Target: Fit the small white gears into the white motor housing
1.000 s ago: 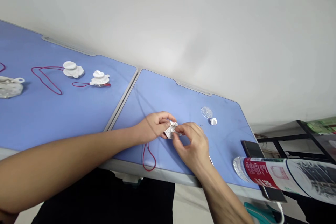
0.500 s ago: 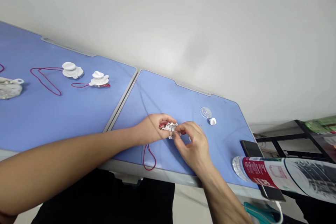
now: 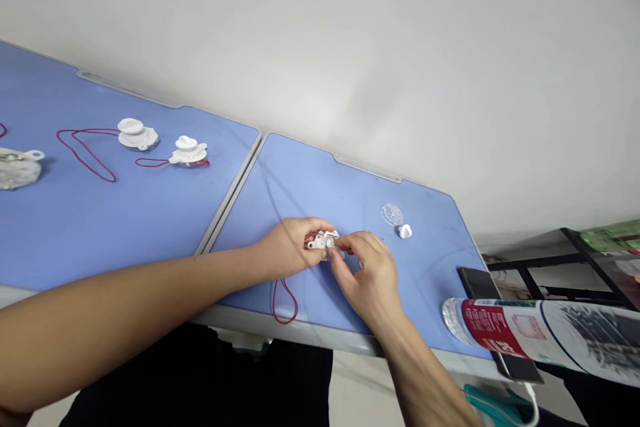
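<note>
Between my two hands is a small white plastic device [image 3: 320, 242] with a ring tab and a red cord. My left hand [image 3: 287, 247] is closed around its left side, fingers on the far edge and thumb on the near one. Thumb and index finger of my right hand [image 3: 369, 273] pinch at its right side; whatever small part they hold is hidden. A red cord loop [image 3: 285, 303] hangs below my left hand onto the table's front edge. Beyond my right hand lie a clear round disc [image 3: 393, 214] and a white knob [image 3: 405, 231].
On the left blue table [image 3: 150, 227] sit two white devices, one with a long red cord [image 3: 95, 160], the other with a short loop [image 3: 188, 152]. A clear-bodied piece [image 3: 19, 170] is at far left. At right a water bottle [image 3: 540, 333] lies by a phone [image 3: 480, 283].
The device has tilted slightly in my left hand, so its ring tab and the red cord inside show more. My right fingers stay at its right side.
</note>
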{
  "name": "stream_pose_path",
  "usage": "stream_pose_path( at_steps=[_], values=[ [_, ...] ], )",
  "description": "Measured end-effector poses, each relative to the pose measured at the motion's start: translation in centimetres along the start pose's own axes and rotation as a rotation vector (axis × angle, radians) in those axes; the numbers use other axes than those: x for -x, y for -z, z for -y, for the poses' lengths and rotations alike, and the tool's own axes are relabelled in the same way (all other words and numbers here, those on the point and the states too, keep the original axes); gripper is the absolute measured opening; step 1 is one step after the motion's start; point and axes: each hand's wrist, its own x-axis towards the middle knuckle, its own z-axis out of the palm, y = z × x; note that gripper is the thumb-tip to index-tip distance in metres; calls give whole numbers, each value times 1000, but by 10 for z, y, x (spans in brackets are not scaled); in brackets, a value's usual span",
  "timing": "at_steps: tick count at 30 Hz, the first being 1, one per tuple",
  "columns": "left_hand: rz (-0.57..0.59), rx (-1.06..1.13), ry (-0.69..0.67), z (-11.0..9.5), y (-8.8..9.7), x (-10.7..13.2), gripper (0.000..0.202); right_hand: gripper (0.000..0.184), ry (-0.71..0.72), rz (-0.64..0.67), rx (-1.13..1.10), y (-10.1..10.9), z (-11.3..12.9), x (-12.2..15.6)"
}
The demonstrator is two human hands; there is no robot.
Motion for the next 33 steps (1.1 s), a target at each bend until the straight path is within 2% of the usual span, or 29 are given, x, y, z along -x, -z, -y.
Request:
stream_pose_path(
  at_steps=[10, 15, 27, 33],
  values=[
    [-18, -264, -119, 3, 1, 1, 38, 14, -57, -5, -28, -4, 2, 0],
    [-1, -246, -124, 4, 2, 2, 39, 13, -23, -26, 25, -6, 1, 0],
    [-7, -83, -35, 3, -1, 0, 36, 14, 37, -19, 99, -6, -1, -1],
    [-9, -109, -6, 0, 0, 1, 36, 12, -14, -4, 8, -1, -2, -1]
  ],
)
